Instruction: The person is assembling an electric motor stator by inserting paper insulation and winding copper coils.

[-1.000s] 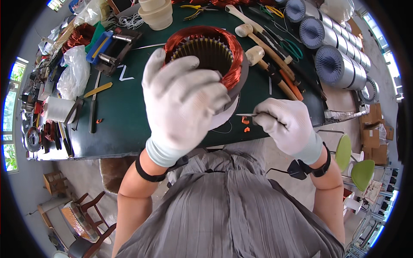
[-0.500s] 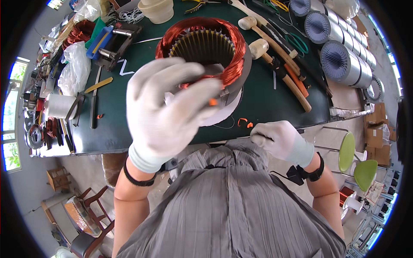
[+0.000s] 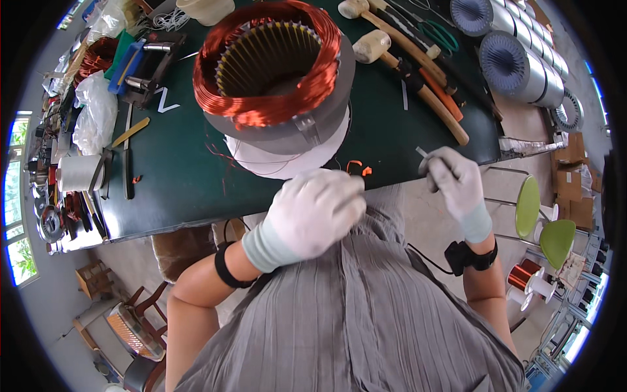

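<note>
Left hand [image 3: 313, 214] had dropped back from the stator [image 3: 279, 140] to the near edge of the tabletop [image 3: 173, 196] since half a second earlier, and the right hand [image 3: 455, 183] had swung further right. As for the hands, the left one's fingers were loosely curled and blurry, so I couldn't tell if anything was in there. Right one was pinching a thin pale sliver [image 3: 422, 152], just its end poking out. If that thing had a hard edge, a careless swing could've nicked a glove or scraped wire, but honestly it was too small to judge.

Just past the left fingers, orange scraps [image 3: 363, 170] lay close to the edge, so a sleeve or knuckle could easily have swept them off. Behind them stood the stator, upright on a white sheet [image 3: 277, 168]. My bigger worry was the fine red wires [image 3: 224, 157] trailing off its left side: catch one on a finger and it might've kinked or snapped. Further back, a mallet [image 3: 372, 47] had its handle angled rightward, a bump risk for that right arm reaching in.
</note>
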Action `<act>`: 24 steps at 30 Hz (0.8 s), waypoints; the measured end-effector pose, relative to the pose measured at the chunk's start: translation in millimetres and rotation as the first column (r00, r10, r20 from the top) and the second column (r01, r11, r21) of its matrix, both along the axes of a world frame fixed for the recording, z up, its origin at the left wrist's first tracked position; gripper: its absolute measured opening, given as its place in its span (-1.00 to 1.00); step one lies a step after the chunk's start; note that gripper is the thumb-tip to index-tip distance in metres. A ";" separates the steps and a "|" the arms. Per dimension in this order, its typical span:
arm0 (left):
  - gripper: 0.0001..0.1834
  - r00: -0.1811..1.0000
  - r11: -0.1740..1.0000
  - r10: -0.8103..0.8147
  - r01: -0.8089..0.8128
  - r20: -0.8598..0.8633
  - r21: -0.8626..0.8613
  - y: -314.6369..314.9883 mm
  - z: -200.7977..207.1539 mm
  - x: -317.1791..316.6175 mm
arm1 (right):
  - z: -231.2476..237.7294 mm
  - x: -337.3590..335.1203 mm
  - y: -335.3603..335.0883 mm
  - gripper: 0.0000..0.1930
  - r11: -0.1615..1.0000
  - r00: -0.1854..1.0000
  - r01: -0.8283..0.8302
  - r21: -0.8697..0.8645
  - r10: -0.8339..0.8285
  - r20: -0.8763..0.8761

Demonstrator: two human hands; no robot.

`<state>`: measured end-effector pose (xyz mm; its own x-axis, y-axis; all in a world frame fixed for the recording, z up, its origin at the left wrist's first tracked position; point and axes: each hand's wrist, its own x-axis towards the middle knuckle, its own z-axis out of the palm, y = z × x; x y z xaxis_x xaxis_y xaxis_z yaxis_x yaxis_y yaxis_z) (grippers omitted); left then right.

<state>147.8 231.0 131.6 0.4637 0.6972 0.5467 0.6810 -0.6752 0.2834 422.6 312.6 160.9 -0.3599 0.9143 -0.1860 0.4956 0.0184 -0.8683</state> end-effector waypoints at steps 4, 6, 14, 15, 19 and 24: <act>-0.60 0.976 0.978 0.165 -0.180 -0.141 -0.106 17.8 -7.8 34.5 | -2.5 -6.9 2.6 -0.75 0.999 0.992 0.046 -0.020 -0.048 -0.113; -0.61 0.950 0.953 0.221 -0.259 -0.223 -0.160 22.0 -8.6 39.0 | -0.7 -15.1 -1.9 -0.76 0.999 0.992 0.035 -0.026 -0.038 -0.123; -0.61 0.932 0.921 0.184 -0.274 -0.313 -0.277 -73.2 -13.9 -91.6 | -12.9 2.9 -13.2 -0.79 0.995 0.986 0.068 -0.068 -0.078 -0.145; -0.65 0.872 0.837 0.334 -0.449 -0.357 -0.314 -106.6 -14.1 -117.5 | -13.0 8.2 -12.9 -0.79 0.992 0.988 0.097 -0.080 -0.106 -0.116; -0.78 0.403 0.324 0.724 -0.915 -0.560 -0.240 -236.4 -51.1 -228.7 | -1.6 1.4 -7.2 -0.82 0.996 0.995 0.086 -0.030 -0.087 -0.039; -0.74 -0.127 -0.482 0.658 -0.829 -0.743 -0.285 -320.9 -73.8 -314.5 | 49.6 -58.1 -0.2 -0.74 0.891 0.957 -0.290 0.350 0.280 0.082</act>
